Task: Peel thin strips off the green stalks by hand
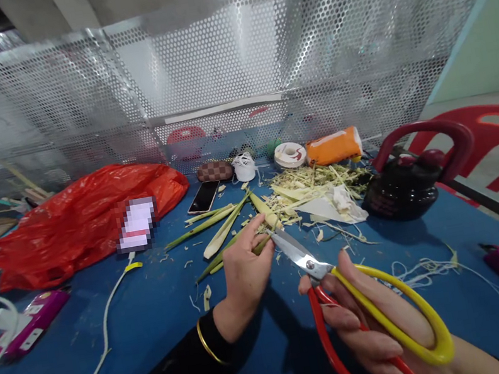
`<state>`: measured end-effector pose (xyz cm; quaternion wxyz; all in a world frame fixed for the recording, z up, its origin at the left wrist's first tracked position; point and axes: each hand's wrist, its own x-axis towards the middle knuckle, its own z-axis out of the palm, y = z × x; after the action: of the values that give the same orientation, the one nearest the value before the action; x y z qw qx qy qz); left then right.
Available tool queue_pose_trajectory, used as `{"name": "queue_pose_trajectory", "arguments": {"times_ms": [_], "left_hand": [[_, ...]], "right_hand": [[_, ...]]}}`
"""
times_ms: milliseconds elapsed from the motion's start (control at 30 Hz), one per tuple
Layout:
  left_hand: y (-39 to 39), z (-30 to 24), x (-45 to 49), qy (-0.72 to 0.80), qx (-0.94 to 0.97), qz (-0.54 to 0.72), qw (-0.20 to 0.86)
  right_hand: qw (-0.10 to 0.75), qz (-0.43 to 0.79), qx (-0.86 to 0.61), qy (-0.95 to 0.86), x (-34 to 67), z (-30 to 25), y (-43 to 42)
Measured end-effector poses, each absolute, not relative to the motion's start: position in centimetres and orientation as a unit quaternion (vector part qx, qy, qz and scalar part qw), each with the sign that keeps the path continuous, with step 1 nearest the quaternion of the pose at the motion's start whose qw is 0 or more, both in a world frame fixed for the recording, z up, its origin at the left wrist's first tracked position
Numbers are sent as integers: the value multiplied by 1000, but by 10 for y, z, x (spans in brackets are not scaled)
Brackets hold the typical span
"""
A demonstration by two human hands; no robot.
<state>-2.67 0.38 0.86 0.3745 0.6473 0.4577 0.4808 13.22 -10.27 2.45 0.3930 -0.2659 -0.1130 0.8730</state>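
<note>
left hand (243, 271): thumb and forefinger pinched on a thin green stalk (210, 269), which lies flat on the blue table (158, 330) and runs under the palm toward the blades. right hand (373, 326): fingers wrapped through the red and yellow loops of the scissors (308, 262); the blades look nearly closed, tip right at the stalk beside the left fingertips. judgement: stalk is light, fibrous, a bit springy, with a smooth skin that may slip; best held close to the blade end, pressed to the table. more stalks (222, 223) and a heap of trimmings (310, 180) lie behind, a dark kettle (402, 187) to the right.
</note>
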Motion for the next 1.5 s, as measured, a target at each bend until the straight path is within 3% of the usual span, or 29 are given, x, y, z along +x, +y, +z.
{"name": "queue_pose_trajectory", "arguments": {"times_ms": [267, 400, 533, 733, 933, 1100, 1233, 1333, 1500], "left_hand": [[5, 12, -27, 488, 638, 460, 379], [11, 10, -29, 495, 622, 461, 395], [23, 7, -31, 509, 583, 434, 461], [39, 19, -10, 463, 530, 409, 581], [68, 37, 34, 482, 518, 345, 616], [73, 37, 25, 489, 497, 337, 632], [53, 44, -1, 438, 404, 341, 727], [37, 50, -11, 389, 367, 356, 766], [32, 46, -18, 373, 381, 389, 751]], "right_hand": [[416, 865, -242, -141, 130, 9, -99], [441, 822, -310, -181, 133, 7, -95], [475, 694, -460, -283, 153, 16, -80], [472, 406, -604, -497, 218, 29, -28], [481, 306, -624, -535, 266, 46, 2], [402, 312, -651, -563, 261, 51, -24], [219, 115, -719, -649, 246, 24, -51], [127, 30, -724, -677, 240, -4, -62], [101, -17, -738, -667, 230, -18, -70]]}}
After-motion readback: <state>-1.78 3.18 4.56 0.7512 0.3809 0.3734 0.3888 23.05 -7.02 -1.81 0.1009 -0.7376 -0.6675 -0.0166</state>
